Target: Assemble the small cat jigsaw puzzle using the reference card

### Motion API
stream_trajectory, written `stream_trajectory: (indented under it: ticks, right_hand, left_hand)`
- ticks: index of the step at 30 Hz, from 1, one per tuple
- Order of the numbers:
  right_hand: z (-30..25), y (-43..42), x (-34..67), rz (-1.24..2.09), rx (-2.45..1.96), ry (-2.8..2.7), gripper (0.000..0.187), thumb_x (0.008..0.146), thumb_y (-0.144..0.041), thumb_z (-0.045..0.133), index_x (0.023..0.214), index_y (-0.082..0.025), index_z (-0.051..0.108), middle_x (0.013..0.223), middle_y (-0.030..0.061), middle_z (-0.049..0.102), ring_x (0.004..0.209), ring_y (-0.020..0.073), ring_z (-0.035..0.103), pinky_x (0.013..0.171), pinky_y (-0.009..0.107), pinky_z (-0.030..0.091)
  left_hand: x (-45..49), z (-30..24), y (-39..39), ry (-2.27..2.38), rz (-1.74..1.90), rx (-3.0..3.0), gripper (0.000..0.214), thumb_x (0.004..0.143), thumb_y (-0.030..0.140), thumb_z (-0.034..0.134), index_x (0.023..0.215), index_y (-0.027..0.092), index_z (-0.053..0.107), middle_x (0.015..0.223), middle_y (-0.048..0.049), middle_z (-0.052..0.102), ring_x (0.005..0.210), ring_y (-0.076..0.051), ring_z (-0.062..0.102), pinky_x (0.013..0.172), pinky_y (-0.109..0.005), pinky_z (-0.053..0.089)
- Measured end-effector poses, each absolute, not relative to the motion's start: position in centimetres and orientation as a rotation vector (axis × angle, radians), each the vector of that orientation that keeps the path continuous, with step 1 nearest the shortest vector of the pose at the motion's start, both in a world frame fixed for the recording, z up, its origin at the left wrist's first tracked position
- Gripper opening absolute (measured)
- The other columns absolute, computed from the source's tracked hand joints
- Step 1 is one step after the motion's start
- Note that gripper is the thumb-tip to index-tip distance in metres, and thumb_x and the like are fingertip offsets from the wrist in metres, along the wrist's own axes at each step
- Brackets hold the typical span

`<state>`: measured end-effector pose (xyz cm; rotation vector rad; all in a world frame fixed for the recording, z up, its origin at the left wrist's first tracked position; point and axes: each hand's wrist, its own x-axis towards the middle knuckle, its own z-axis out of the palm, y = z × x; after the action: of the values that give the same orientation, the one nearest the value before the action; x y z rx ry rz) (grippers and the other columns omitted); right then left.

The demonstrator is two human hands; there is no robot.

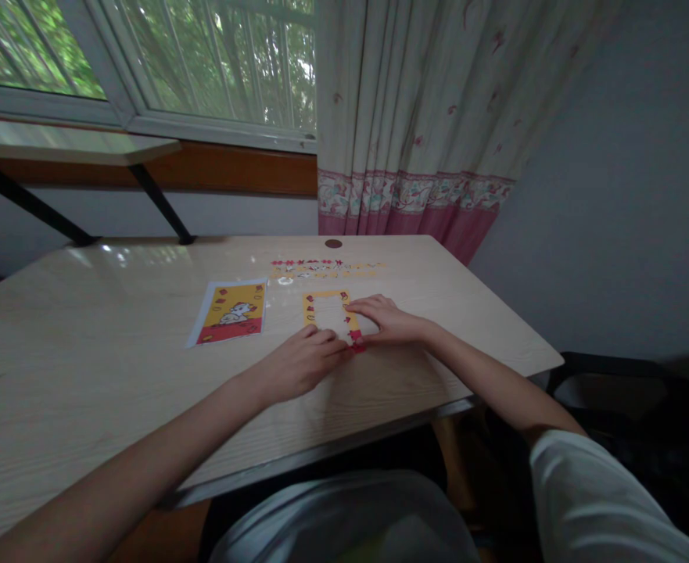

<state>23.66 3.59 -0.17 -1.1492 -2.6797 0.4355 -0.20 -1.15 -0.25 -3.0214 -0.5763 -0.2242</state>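
Note:
A jigsaw puzzle border [310, 306], yellow with red at its lower right, lies on the table as a rectangle with bare tabletop inside. My left hand [300, 361] covers its lower left part, fingers bent and pressed together; whatever they hold is hidden. On the border's right side rests my right hand [392, 320], its thumb and fingers apart, fingertips touching the pieces. Behind the border, small loose puzzle pieces [326, 267] lie in rows, red ones at the back and yellow ones nearer. To the left is a picture sheet [232, 313] of a white cartoon animal on yellow and red.
The pale wooden table [115, 375] has a brown round cap [333, 243] near its back edge. A raised shelf [68, 145] on black legs stands at the back left. Behind are a window and a curtain [414, 117]. A dark chair [608, 371] is at the right.

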Motion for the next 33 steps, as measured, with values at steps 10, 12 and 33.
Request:
stream_trajectory:
  ticks: [10,12,33]
  right_hand:
    - [-1.0,4.6,24.4,0.335,-1.091,-2.659,0.067,0.080,-0.056,0.057,0.136,-0.022,0.042,0.139,0.0091,0.044,0.126,0.0265,0.038,0.105,0.044,0.027]
    - [-1.3,5.1,24.5,0.281,-1.094,-2.653,0.066,0.084,-0.056,0.051,0.138,-0.020,0.039,0.141,0.0098,0.042,0.127,0.0265,0.037,0.105,0.045,0.026]
    - [-2.5,5.7,24.3,0.241,-1.100,-2.688,0.069,0.084,-0.059,0.049,0.140,-0.021,0.037,0.144,0.0095,0.038,0.129,0.0273,0.036,0.107,0.045,0.025]
  left_hand:
    - [-1.3,1.1,0.0,-0.827,-0.452,-3.000,0.037,0.091,0.028,0.043,0.127,0.021,0.049,0.124,-0.0086,0.056,0.108,-0.025,0.048,0.089,-0.040,0.036]
    - [-2.4,1.1,1.2,-1.010,-0.453,-2.902,0.039,0.093,0.037,0.039,0.125,0.019,0.051,0.123,-0.0105,0.056,0.110,-0.027,0.047,0.090,-0.043,0.037]
    - [-4.5,-1.0,3.9,-1.321,-0.165,-2.898,0.057,0.090,0.051,0.036,0.136,0.018,0.041,0.143,-0.0115,0.040,0.128,-0.030,0.037,0.100,-0.049,0.033]
